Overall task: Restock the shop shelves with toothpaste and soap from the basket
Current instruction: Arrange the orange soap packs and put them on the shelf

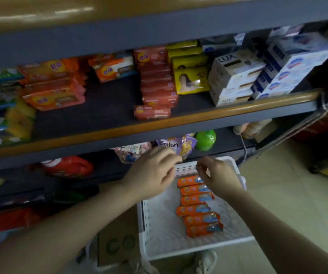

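White plastic forms the basket in the lower centre of the frame, standing on the floor in front of the shelves. Six orange soap bars lie inside it in a row, one below the other, toward its right half. Both hands hover over the far end of the basket. The left hand is just left of centre, its fingers loosely curled, and nothing shows in its grip. The right hand is beside it, thumb and forefinger brought close together; whether they pinch anything I cannot tell, as the frame is blurred there. The middle shelf, across the upper half of the frame, carries orange soap packs at left, a stack of red soap bars at centre, yellow soap boxes beside them, and white Lux boxes at right. On the lower shelf behind the hands stand a purple Comfort pouch and a green round bottle.
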